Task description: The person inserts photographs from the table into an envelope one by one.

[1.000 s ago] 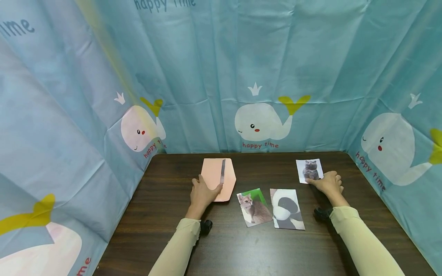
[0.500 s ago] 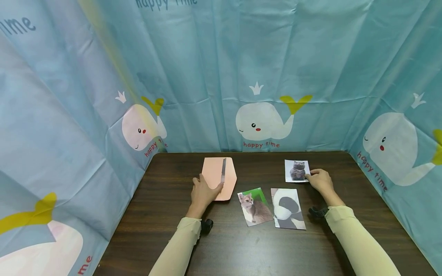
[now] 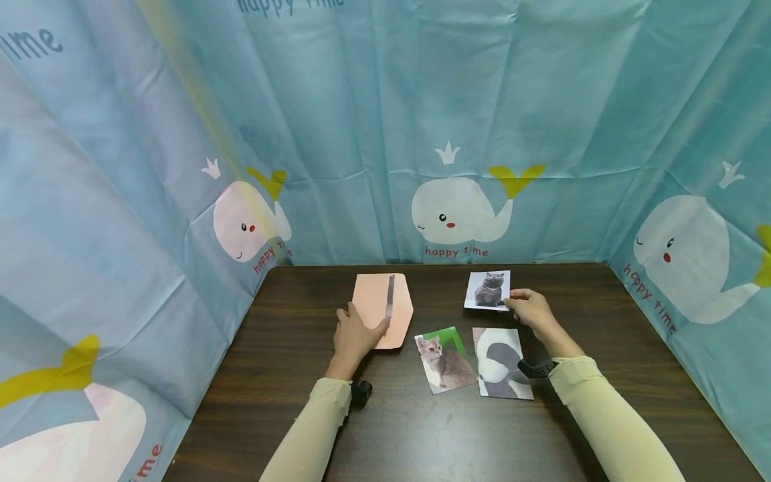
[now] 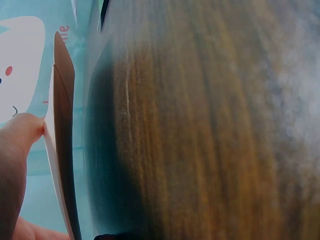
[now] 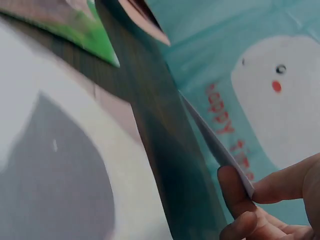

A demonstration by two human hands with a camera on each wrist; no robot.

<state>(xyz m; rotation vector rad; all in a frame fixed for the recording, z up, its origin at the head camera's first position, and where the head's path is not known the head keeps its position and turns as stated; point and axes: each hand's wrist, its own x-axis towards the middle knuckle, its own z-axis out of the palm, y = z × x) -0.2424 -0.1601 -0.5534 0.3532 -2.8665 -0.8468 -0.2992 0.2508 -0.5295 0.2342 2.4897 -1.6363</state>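
In the head view my left hand (image 3: 355, 340) holds a pink envelope (image 3: 369, 294) by its lower left part, thumb on top. A grey strip runs down the envelope, and its angled flap points right. The left wrist view shows the envelope (image 4: 64, 100) edge-on, with the thumb (image 4: 32, 125) against one face. My right hand (image 3: 533, 313) pinches the lower right edge of a photo of a grey cat (image 3: 486, 289), thumb on its face. Seen edge-on in the right wrist view, this photo (image 5: 215, 142) is lifted, with fingertips (image 5: 232, 185) behind it.
Two more photos lie between the hands on the dark wooden table (image 3: 434, 442): a ginger kitten (image 3: 446, 365) against green, and a grey and white close-up (image 3: 500, 361). Overlapping the latter is the black right wrist strap (image 3: 536, 368). A whale-print curtain (image 3: 337, 134) encloses the table's back and sides.
My right hand has slid the grey cat photo leftward from the table's right side and raised it, bringing it closer to the envelope. The left hand and the envelope have stayed in place.
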